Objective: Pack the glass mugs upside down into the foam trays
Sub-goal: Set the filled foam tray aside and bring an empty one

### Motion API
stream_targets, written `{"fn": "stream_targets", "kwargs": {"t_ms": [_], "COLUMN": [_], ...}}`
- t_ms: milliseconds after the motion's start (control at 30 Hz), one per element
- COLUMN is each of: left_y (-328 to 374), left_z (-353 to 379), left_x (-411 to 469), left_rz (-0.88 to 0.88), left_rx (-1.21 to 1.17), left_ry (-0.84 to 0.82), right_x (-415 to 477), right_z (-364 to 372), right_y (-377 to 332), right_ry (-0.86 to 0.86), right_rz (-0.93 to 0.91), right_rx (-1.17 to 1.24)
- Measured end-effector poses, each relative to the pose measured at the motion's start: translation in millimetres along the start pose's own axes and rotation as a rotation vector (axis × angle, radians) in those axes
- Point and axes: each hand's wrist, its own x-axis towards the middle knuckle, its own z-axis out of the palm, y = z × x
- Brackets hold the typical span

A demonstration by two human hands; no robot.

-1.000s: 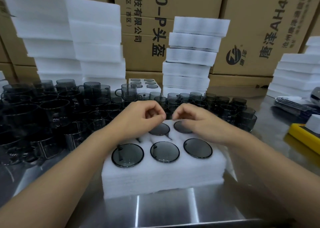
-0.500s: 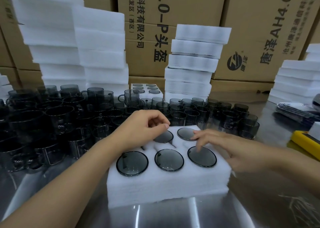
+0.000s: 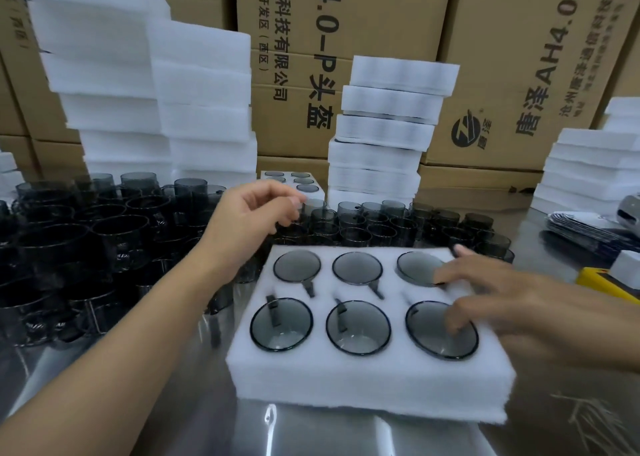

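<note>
A white foam tray [image 3: 363, 383] lies on the steel table in front of me. Several smoked-glass mugs sit upside down in its holes, bases up, such as the front-left mug [image 3: 281, 324]. My right hand [image 3: 512, 303] rests flat on the tray's right side, fingers spread over the two right-hand mugs [image 3: 438, 334]. My left hand [image 3: 256, 209] hovers above the loose mugs behind the tray, fingers curled and apart, holding nothing. A big crowd of loose upright mugs [image 3: 114, 234] covers the table's left and back.
Stacks of white foam trays [image 3: 384, 133] stand at the back, left [image 3: 138, 92] and right [image 3: 588, 168], against cardboard boxes. Another filled tray [image 3: 294, 182] sits behind the mugs. A yellow object [image 3: 602, 282] and a dark packet pile [image 3: 585, 227] lie at the right.
My left hand has lifted off the tray and moved back over the loose mugs. My right hand has slid to the tray's right side and flattened there.
</note>
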Motion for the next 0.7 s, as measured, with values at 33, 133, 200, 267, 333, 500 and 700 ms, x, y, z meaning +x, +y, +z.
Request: {"fn": "stream_targets", "kwargs": {"t_ms": [33, 133, 200, 267, 333, 500, 700], "left_y": [-0.8, -5.4, -7.1, -10.6, -15.1, -28.4, -45.6], "left_z": [-2.0, -6.9, -11.6, -16.4, -18.7, -20.5, -19.6], "left_x": [2.2, 9.9, 13.6, 15.0, 14.4, 10.1, 5.9], "left_rz": [-0.018, -0.098, -0.139, -0.163, -0.174, -0.146, -0.125], "left_rx": [-0.020, -0.058, -0.091, -0.099, -0.039, 0.408, 1.187], "left_ry": [0.069, 0.340, 0.494, 0.572, 0.588, 0.389, -0.009], "right_x": [-4.9, -13.2, -6.6, 10.9, 38.2, 123.8, 227.8], "right_z": [-3.9, -15.7, -26.0, -37.3, -42.8, -31.0, -2.1], "right_y": [4.4, 22.0, 29.8, 29.2, 27.4, 39.0, 49.9], "right_ry": [0.052, 0.158, 0.209, 0.267, 0.318, 0.407, 0.535], "right_rz": [-0.005, 0.057, 0.142, 0.235, 0.358, 0.567, 0.712], "right_rx": [0.013, 0.051, 0.113, 0.239, 0.426, 0.666, 0.884]}}
